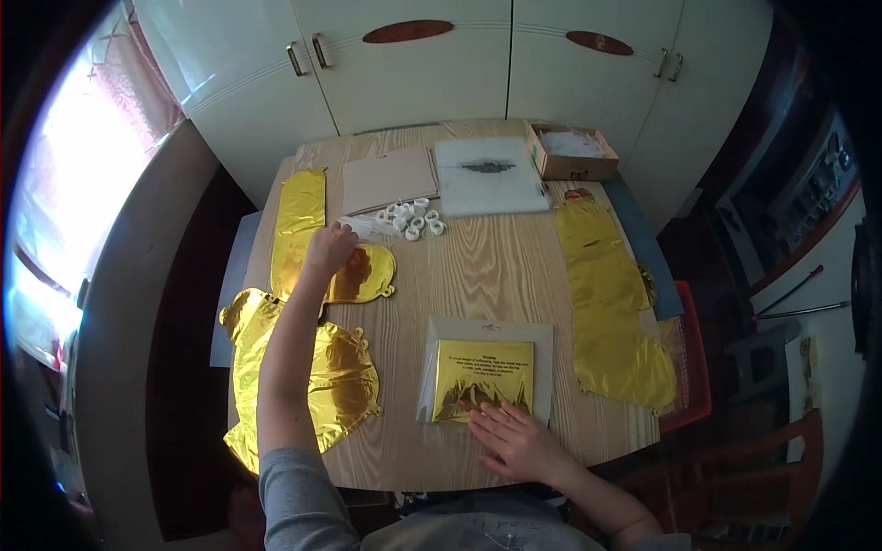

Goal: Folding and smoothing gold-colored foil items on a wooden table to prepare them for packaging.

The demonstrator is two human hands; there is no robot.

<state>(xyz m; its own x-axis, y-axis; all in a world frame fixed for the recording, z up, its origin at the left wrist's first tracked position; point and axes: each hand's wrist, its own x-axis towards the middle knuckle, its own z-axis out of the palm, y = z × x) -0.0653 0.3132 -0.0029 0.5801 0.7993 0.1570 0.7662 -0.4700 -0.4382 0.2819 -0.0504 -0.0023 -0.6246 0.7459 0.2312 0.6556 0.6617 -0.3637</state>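
My right hand point(517, 443) lies flat, fingers spread, on the lower edge of a clear plastic bag point(540, 344). The bag holds a folded gold foil balloon point(487, 358) and a pale card backing. Stretched far forward, my left hand point(333, 246) has its fingers bent together at a small pile of clear plastic straws point(369, 225); whatever is between them is hidden. Beneath and beside that arm lie flat gold foil balloons, one L-shaped point(299, 207) and another point(344, 376) nearer me.
White ribbon rolls point(415, 218) cluster beside the straws. Behind them are cardboard sheets point(386, 179), a stack of clear bags point(491, 184) and an open box point(579, 165). Another gold balloon point(602, 294) lies at right, by a red tray point(694, 367). White cabinets point(413, 83) stand behind the table.
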